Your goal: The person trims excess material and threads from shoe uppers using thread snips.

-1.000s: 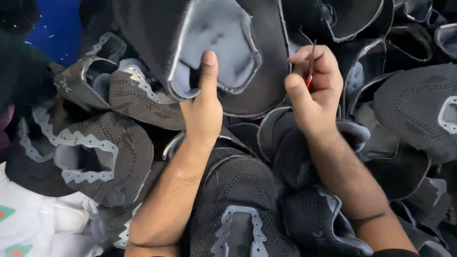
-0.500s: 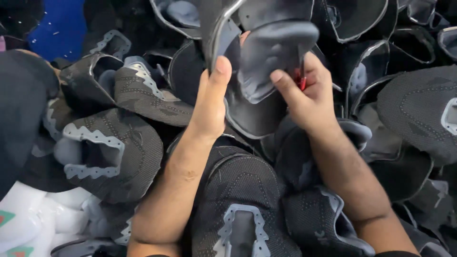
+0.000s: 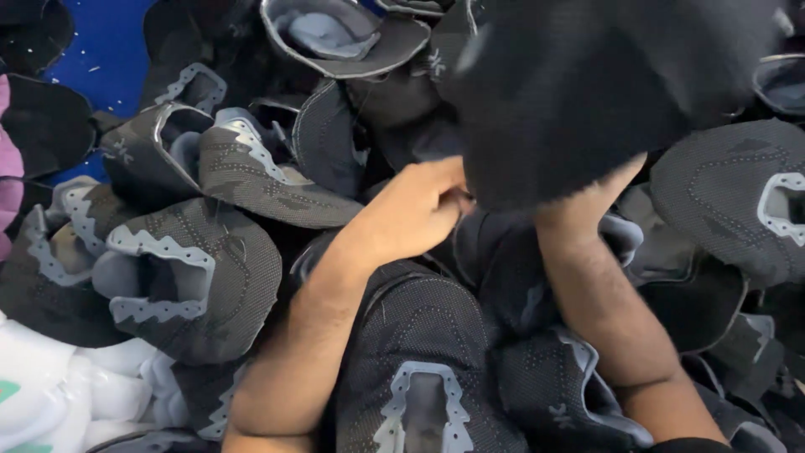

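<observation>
Up close, blurred black knit shoe upper (image 3: pixel 587 92), soft and domed, raised over the pile at top right. Pinched at its lower edge by left hand (image 3: pixel 415 210); right hand (image 3: pixel 587 210) mostly hidden beneath, grip impossible to tell. Around: heaped dark grey mesh uppers (image 3: pixel 193 277) with pale scalloped collars, blue surface (image 3: pixel 101 50).

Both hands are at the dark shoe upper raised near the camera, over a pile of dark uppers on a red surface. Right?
Not quite: the head view shows the surface is blue, not red. Left hand and right hand are at the raised dark upper, over the pile of dark uppers.
</observation>
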